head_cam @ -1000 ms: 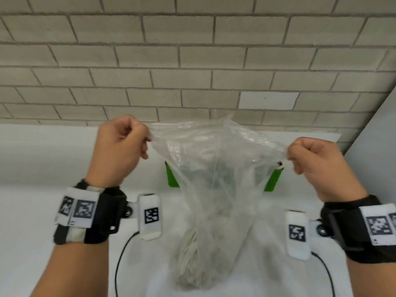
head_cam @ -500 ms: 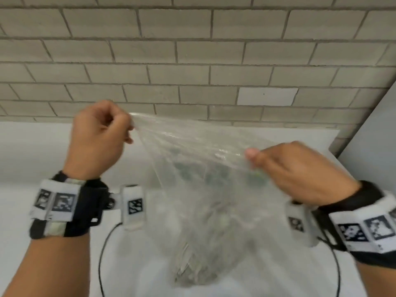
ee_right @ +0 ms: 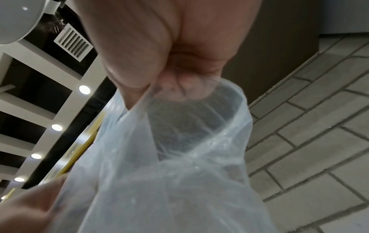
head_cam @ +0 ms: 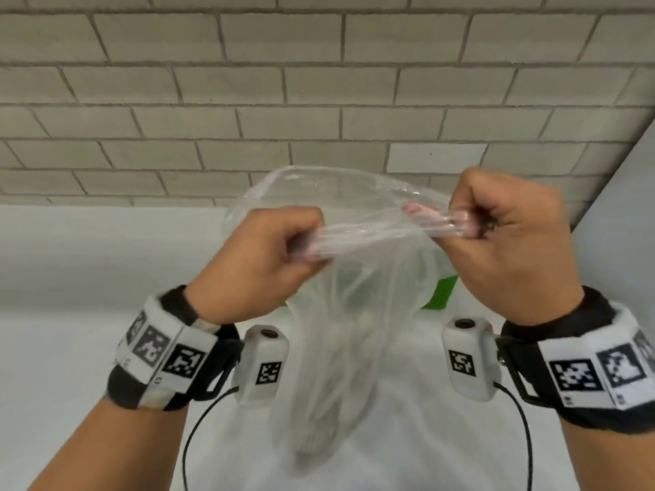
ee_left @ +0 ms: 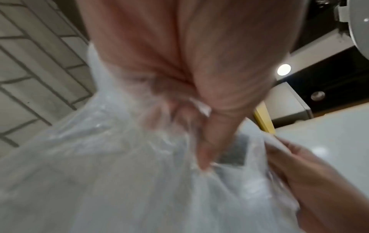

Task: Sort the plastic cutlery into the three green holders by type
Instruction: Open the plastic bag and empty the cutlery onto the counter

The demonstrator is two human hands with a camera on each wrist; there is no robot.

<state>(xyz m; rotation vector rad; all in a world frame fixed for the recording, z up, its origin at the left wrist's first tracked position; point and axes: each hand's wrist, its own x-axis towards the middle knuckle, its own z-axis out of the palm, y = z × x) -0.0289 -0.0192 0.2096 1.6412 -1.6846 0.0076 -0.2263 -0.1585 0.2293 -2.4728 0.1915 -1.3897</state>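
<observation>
You gripped the bag (head_cam: 340,313) mouth at mid-frame with both clenched hands, left hand (head_cam: 262,256) and right hand (head_cam: 503,242), opening it; emptying the cutlery (head_cam: 315,437) looked next.

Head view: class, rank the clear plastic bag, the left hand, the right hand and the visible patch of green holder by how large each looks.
1. clear plastic bag
2. right hand and left hand: too alike to rank
3. green holder, mostly hidden behind the bag

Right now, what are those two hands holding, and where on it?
A clear plastic bag with pale cutlery bunched at its bottom. The left hand and the right hand each pinch the top rim at the bag's mouth.
</observation>
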